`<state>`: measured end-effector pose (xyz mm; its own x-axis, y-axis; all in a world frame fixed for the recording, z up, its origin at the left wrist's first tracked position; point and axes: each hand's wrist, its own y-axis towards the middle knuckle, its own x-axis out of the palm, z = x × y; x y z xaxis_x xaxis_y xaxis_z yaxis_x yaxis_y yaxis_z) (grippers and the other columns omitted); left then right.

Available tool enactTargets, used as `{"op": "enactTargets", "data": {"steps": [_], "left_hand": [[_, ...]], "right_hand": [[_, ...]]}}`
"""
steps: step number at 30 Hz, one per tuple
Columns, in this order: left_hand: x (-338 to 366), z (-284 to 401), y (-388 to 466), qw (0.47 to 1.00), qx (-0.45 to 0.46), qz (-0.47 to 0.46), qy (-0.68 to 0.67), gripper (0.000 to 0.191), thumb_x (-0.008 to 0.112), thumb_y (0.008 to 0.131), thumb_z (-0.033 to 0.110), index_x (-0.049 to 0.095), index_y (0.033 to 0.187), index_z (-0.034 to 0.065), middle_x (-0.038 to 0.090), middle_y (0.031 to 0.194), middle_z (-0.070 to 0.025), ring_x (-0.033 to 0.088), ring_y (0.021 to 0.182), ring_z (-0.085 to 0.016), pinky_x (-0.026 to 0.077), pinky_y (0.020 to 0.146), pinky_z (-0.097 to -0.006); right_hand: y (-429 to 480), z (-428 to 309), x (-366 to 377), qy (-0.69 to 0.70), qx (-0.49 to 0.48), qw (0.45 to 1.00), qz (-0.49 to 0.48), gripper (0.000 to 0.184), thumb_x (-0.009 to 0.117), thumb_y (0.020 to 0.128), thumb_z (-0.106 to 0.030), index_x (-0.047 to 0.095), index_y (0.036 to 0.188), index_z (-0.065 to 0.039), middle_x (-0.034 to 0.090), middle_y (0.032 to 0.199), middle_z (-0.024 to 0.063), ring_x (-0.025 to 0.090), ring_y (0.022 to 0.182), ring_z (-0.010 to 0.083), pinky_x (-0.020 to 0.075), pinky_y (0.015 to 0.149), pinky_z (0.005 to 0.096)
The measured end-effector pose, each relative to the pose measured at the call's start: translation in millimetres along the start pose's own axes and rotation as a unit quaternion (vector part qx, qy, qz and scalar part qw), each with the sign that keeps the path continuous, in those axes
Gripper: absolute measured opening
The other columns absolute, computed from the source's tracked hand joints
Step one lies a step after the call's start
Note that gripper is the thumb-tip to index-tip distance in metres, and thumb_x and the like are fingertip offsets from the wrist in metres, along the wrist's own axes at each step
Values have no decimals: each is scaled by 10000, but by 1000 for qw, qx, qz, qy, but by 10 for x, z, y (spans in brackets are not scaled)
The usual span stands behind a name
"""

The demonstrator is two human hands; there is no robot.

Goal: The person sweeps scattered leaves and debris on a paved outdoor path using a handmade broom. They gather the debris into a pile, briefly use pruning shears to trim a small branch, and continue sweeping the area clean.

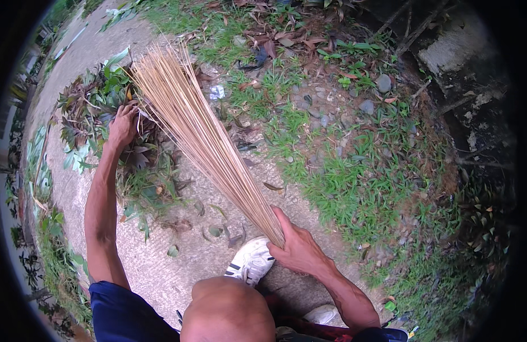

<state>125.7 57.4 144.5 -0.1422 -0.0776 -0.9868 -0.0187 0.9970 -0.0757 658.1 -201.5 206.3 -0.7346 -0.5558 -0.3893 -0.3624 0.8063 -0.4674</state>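
Observation:
A stick broom of thin straw-coloured ribs [212, 149] is gripped near its narrow end by my right hand [297, 246]. Its spread bristles point away from me, up and to the left, over the edge of a heap of cut leaves and weeds [92, 98]. My left hand [123, 124] rests on that heap, left of the bristles. The fingertips are partly lost among the leaves, so whether they grasp any of them is unclear. Green grass clippings [148, 184] trail from the heap towards me.
Rough concrete path [156, 273] lies under my white shoe [250, 260]. Grass with stones [344, 171] borders it on the right, up to a dark concrete ledge [455, 55] with bare branches. More cut greenery [54, 239] lines the left side. A crumpled silvery wrapper [217, 92] lies beyond the broom.

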Motion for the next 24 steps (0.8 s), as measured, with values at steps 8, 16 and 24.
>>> {"op": "enactTargets", "data": {"steps": [8, 16, 24], "left_hand": [[-675, 1390, -1381, 936, 199, 216, -195, 420, 613, 937, -12, 616, 1357, -10, 648, 1334, -227, 655, 1205, -375, 539, 1064, -459], [826, 1919, -3055, 827, 493, -180, -200, 609, 425, 1106, 475, 329, 1650, 218, 320, 1712, -37, 266, 1595, -252, 185, 1300, -554], [607, 1426, -1563, 995, 6, 24, -99, 577, 535, 1057, 316, 475, 1497, -53, 417, 1606, -259, 403, 1475, -453, 323, 1235, -534]], "right_hand": [[-501, 452, -968, -43, 103, 973, 205, 869, 700, 894, -93, 261, 1643, -60, 663, 1335, 278, 698, 1171, 355, 524, 1023, 425], [-238, 826, -430, 33, 125, 966, 224, 906, 693, 898, -126, 213, 1662, -42, 691, 1255, 251, 696, 1098, 333, 526, 996, 416], [-491, 234, -767, 33, 99, 994, 36, 952, 721, 879, -169, 202, 1666, -35, 697, 1274, 266, 727, 1050, 334, 534, 984, 412]]}}
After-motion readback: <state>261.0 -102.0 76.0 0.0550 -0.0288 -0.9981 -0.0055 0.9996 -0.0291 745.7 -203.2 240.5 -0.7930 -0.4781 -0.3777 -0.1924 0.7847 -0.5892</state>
